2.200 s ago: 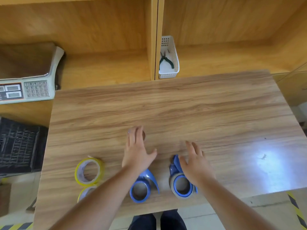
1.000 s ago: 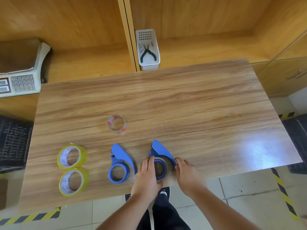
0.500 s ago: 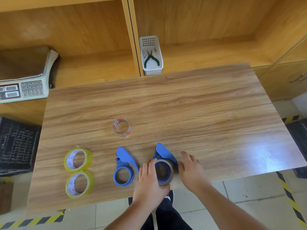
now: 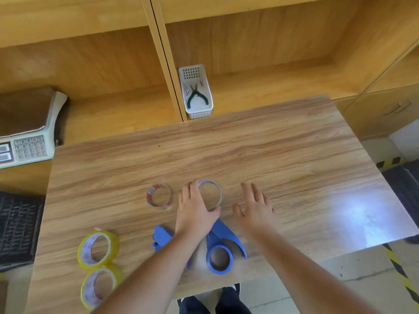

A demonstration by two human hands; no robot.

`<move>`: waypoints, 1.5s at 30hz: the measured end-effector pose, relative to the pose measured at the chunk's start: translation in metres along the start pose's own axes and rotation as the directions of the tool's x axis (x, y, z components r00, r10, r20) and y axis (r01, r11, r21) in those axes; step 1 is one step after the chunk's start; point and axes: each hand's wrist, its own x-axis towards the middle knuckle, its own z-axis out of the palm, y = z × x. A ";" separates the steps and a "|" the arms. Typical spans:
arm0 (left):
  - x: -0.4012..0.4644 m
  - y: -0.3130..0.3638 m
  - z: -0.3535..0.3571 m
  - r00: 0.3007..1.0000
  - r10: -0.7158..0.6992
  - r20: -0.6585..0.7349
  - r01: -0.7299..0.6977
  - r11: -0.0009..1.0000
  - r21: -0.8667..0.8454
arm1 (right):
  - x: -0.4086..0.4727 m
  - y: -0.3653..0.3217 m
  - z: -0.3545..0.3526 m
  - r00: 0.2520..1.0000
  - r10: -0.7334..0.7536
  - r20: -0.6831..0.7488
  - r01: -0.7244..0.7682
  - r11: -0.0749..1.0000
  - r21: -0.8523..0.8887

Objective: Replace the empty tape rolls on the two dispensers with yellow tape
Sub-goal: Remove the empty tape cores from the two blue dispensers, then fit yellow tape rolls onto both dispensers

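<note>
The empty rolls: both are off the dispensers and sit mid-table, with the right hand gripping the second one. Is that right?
Not quite. In the head view it is the left hand that grips the second empty roll; the right hand lies open on the table beside it. The first empty roll does sit mid-table, and the right dispenser is bare.

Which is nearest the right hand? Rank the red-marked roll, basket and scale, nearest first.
From the right hand:
1. Red-marked roll, on the table to its left, past the left hand.
2. Basket, on the shelf ahead.
3. Scale, far left.
</note>
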 end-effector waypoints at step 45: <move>-0.072 -0.232 -0.119 0.797 -0.548 -0.254 0.565 0.825 -0.006 | -0.062 -0.133 0.116 0.950 -0.269 0.158 0.275 0.961 -0.018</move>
